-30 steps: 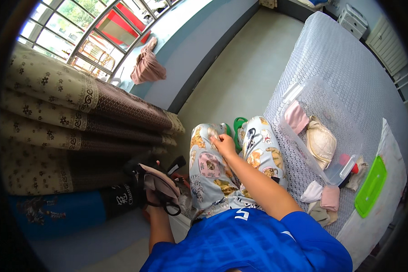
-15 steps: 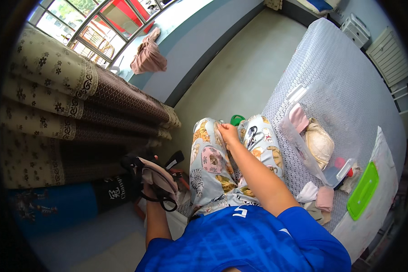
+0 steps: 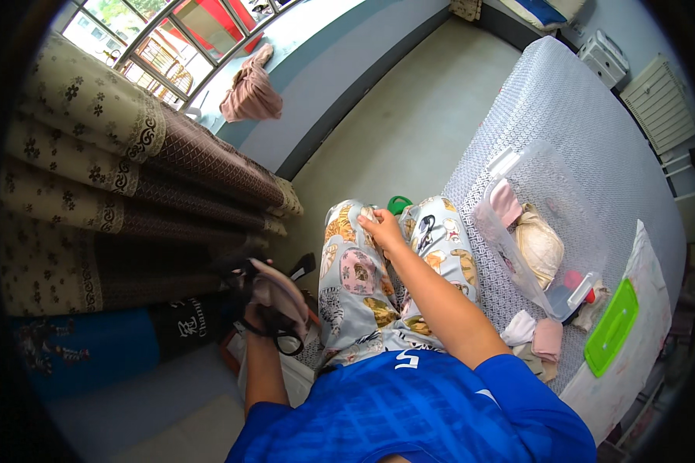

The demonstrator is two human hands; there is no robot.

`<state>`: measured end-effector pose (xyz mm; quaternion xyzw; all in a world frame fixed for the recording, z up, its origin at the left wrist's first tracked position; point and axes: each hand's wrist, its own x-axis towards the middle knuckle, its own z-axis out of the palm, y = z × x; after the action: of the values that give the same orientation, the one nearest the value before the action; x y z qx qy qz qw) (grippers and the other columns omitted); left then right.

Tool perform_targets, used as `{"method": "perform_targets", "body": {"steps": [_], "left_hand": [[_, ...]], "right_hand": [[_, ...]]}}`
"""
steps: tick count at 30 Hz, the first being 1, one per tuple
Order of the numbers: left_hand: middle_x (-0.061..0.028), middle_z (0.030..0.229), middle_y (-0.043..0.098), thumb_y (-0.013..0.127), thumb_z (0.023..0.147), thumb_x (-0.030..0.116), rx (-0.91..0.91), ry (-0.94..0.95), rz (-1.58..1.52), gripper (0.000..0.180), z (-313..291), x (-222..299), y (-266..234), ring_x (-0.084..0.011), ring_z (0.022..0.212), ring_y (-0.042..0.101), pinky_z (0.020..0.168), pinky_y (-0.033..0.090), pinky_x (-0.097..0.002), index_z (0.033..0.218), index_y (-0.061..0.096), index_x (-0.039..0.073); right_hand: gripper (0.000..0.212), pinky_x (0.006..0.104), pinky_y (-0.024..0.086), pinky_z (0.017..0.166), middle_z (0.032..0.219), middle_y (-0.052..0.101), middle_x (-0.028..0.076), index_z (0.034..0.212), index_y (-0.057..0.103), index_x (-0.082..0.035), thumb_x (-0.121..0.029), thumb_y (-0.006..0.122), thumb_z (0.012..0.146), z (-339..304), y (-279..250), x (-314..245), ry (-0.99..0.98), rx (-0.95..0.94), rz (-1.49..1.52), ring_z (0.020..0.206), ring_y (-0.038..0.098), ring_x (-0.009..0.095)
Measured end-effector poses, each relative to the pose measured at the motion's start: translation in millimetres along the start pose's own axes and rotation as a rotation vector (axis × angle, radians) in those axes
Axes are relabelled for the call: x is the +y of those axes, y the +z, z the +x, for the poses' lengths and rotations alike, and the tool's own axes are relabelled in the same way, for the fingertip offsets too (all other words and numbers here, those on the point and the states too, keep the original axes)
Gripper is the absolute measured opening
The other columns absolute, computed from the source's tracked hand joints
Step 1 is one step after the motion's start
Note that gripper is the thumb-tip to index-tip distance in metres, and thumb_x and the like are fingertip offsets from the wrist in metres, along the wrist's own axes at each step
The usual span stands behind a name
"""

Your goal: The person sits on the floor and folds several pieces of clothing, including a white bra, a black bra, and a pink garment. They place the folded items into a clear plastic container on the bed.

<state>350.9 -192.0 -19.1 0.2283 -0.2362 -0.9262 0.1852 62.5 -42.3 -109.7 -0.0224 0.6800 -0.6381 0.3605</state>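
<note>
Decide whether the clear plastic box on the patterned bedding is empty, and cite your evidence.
Not empty: the clear plastic box holds a pink cloth and a cream padded garment, both visible inside.

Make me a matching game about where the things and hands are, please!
1. left hand
2. right hand
3. clear box
4. dusty-pink cloth

A. on the patterned bed
B. over the printed trousers
C. draped at the window ledge
D. holding a pinkish item with black straps

Pairs: 1-D, 2-B, 3-A, 4-C
</note>
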Motion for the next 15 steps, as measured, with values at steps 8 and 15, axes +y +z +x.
{"method": "perform_targets", "body": {"steps": [8,15], "left_hand": [[-0.0091,0.107,0.063,0.071,0.076,0.011,0.095,0.102,0.552,0.045,48.8,-45.8,155.7,-0.0173,0.095,0.062,0.085,0.049,-0.0296,0.117,0.055,-0.001],[-0.0112,0.126,0.056,0.072,0.082,0.032,-0.265,-0.251,0.389,0.067,106.7,-143.0,170.2,-0.0177,0.116,0.05,0.099,0.037,-0.0307,0.135,0.044,0.001]], "right_hand": [[0.068,0.0342,0.036,0.102,0.132,0.049,0.007,0.134,0.044,-0.007,-0.052,0.06,0.087,-100.5,-32.4,-109.3,0.039,-0.783,0.651,0.122,0.045,0.018],[0.032,0.0303,0.048,0.085,0.099,0.065,0.005,0.108,0.062,-0.001,-0.001,0.071,0.078,-176.1,-166.3,-144.6,-0.324,-0.262,-0.074,0.093,0.061,0.015]]}}
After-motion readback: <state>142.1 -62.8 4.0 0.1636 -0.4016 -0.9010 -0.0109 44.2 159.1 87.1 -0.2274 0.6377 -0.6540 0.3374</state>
